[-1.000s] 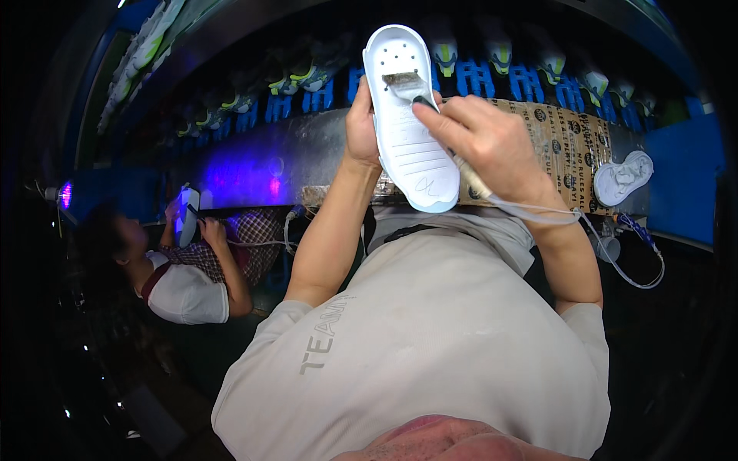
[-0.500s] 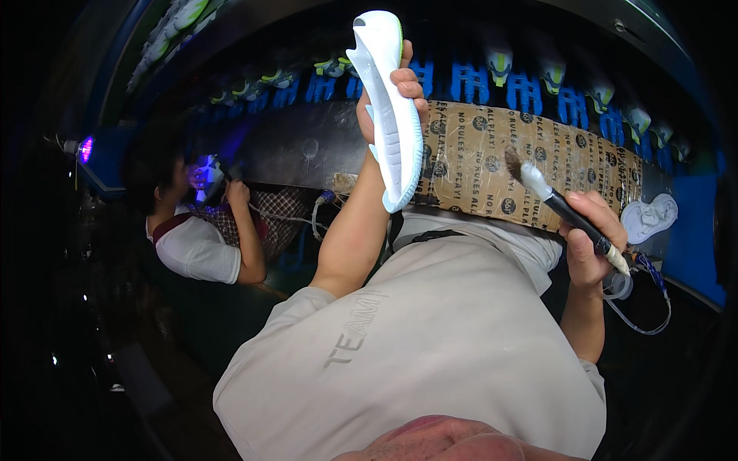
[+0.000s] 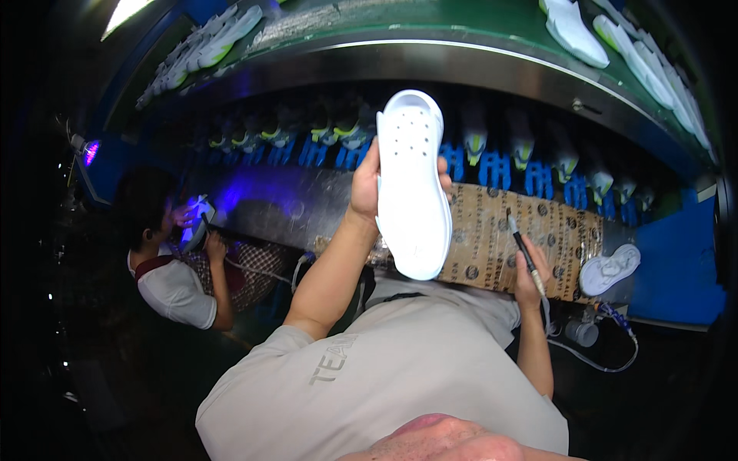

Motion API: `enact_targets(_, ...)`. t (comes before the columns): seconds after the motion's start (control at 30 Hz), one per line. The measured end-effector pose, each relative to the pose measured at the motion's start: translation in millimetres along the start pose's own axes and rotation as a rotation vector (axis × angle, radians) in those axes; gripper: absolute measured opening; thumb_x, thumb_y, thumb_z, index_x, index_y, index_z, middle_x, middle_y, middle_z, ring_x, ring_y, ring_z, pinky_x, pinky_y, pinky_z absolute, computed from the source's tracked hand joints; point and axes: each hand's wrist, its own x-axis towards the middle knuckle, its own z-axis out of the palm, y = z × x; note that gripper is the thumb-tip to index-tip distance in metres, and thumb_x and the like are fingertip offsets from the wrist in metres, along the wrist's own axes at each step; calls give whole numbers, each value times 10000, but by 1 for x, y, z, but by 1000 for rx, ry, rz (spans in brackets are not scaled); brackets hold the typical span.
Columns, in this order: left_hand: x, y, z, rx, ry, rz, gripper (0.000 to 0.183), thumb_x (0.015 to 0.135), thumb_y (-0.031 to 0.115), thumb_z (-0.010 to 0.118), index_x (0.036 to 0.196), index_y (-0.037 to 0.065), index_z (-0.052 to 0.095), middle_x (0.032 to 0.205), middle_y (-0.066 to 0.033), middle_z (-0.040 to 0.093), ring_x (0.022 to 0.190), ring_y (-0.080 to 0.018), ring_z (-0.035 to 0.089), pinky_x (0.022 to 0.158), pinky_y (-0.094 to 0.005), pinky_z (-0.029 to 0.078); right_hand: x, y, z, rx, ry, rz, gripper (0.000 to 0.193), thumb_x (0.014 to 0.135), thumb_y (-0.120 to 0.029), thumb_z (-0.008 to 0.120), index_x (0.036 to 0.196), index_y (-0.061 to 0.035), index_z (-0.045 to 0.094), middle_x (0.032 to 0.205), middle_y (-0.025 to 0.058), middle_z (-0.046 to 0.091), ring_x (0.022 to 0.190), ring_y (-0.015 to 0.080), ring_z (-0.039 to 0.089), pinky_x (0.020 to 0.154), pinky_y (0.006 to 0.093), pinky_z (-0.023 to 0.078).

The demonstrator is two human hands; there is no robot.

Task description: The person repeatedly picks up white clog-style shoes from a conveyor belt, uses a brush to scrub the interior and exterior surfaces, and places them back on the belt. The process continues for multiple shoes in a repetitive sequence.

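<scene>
Item, nearest: one white shoe sole [image 3: 416,215], held up over the table [image 3: 292,207] by the fingers of the left hand [image 3: 365,188], which wrap its edges; step in hand, as judged, a viewing of its face, any brushing calling for a steady sole and the brush [image 3: 523,246] carried across to it; finish bright white and smooth, small dark holes toward its far, rimmed end (any wet coating is lost in glare and cannot be told). Item, apart to the right: said brush, dark-handled, the fingers of the right hand [image 3: 532,280] closed round it. Item, beyond: a row of shoes [image 3: 476,146] by blue stands [image 3: 494,172].
</scene>
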Motion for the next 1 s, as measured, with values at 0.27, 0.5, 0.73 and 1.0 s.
enact_targets(0.27, 168, 56, 106, 530, -78, -9, 610, 1079, 385, 194, 1325, -74, 512, 1073, -265, 691, 942, -365, 713, 851, -440, 598, -17, 53, 3, -37, 153, 156, 322, 952, -82, 612, 1255, 19, 656, 988, 121, 662, 882, 223, 631, 805, 331, 500)
enact_targets(0.5, 320, 193, 12, 1804, 932, 353, 397, 977, 198, 438, 1154, -64, 678, 1212, -245, 676, 1081, -343, 684, 923, -433, 535, -14, 67, 11, 3, 184, 100, 321, 892, -58, 660, 1210, -16, 685, 980, 147, 680, 858, 284, 653, 783, 353, 509)
enact_targets(0.73, 374, 293, -89, 2710, 1012, -131, 790, 972, 451, 479, 1522, -73, 261, 1533, -346, 334, 1346, -571, 403, 1116, -648, 289, -10, 57, 3, -47, 192, 143, 329, 869, -80, 699, 1196, -42, 704, 1070, 154, 707, 918, 274, 686, 801, 334, 527)
enact_targets(1.0, 445, 419, -198, 2875, 851, 0, 843, 960, 579, 470, 1520, -24, 289, 1499, -324, 397, 1324, -514, 463, 1091, -558, 362, -16, 58, -1, -67, 183, 147, 352, 855, -59, 702, 1205, -27, 696, 1004, 145, 711, 847, 275, 683, 736, 328, 533)
